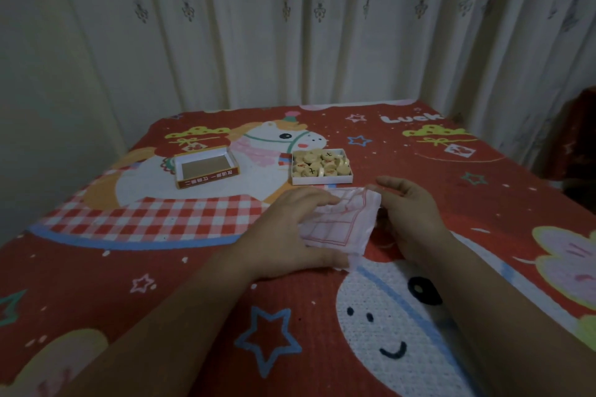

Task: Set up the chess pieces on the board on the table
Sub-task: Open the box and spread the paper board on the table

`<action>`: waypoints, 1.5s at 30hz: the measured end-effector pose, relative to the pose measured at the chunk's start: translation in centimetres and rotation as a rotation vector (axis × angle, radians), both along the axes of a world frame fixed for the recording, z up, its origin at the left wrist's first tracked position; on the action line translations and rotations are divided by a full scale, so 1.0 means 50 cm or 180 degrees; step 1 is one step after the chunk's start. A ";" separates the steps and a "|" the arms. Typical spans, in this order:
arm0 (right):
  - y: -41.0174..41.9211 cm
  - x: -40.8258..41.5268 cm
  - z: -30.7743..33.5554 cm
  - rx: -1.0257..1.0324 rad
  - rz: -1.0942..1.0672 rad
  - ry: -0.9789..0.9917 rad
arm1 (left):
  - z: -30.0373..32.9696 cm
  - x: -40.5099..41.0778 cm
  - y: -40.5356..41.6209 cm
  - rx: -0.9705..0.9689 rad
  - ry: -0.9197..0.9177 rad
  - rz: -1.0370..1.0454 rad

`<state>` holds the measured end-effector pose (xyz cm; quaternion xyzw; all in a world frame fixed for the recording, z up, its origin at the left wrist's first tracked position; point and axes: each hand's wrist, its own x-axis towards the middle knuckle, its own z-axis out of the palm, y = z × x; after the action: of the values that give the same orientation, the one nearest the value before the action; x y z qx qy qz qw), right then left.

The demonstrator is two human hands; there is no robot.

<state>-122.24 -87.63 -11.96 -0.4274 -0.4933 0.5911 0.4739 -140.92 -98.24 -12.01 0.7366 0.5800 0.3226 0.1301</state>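
A thin folded board sheet (338,222) — pale, red-lined — lies near the table's middle; round tan pieces (320,164) are heaped in a white box tray (322,179) just behind.

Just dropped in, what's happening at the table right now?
A person has both hands on a folded board sheet: the left hand lies flat on it, and the right hand is at its right edge. The pieces all sit in their box. The empty lid lies to the left.
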 end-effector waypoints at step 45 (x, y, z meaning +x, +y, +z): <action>-0.017 0.008 0.014 0.0995 -0.0061 -0.0248 | 0.001 -0.082 0.030 0.0579 -0.3311 0.1638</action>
<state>-121.83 -88.49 -11.25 -0.3758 -0.5932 0.4854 0.5208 -145.02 -96.76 -11.97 0.3253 0.5701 0.7114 0.2514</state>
